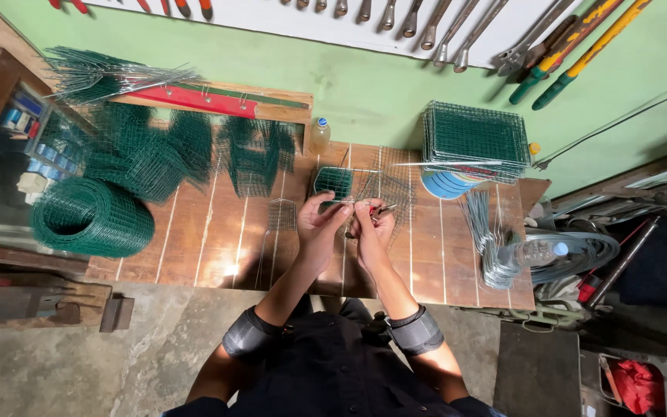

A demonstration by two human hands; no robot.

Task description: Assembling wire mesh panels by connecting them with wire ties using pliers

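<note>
The left hand [319, 220] pinches the small green mesh piece [334, 182] just above its fingertips while the right hand [370, 224], beside it, closes on what appears to be red-handled pliers [380, 208], mid wire-fastening; steady alignment is needed next.

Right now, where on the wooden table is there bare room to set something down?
Bare boards lie between the green mesh roll and the left hand, and between the right hand and the wire bundle. The back edge is crowded with mesh panels.
</note>
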